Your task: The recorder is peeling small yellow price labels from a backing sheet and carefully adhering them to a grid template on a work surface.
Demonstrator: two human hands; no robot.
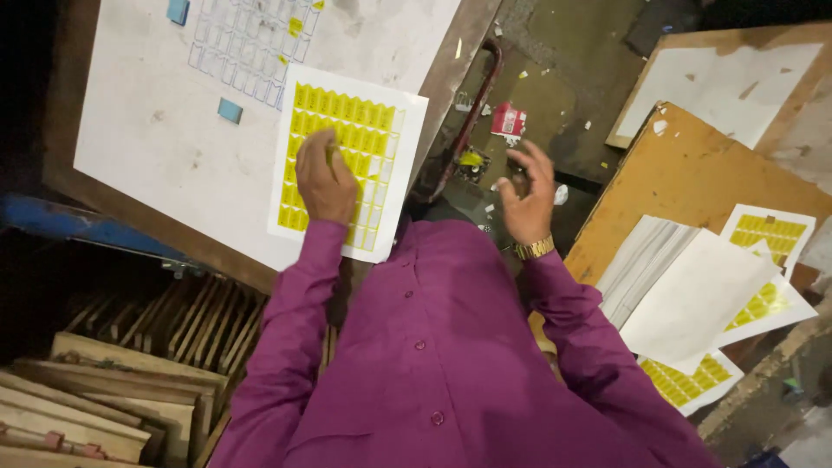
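My left hand (324, 180) rests on a white sheet of yellow rectangular stickers (364, 130) that lies on a white-topped work table (156, 130); its fingers press on the sheet's left half and cover part of it. My right hand (527, 195), with a gold wristband, hovers in the air to the right of the table, over the floor, fingers spread and curled, holding nothing I can see. Both arms wear purple sleeves.
A sheet of pale outlined labels (247, 43) and two small blue pieces (230, 110) lie higher on the table. To the right, an orange board (676, 173) carries a stack of white and yellow sticker sheets (719, 295). Wooden frames (121, 381) are stacked lower left. Litter dots the dark floor (555, 95).
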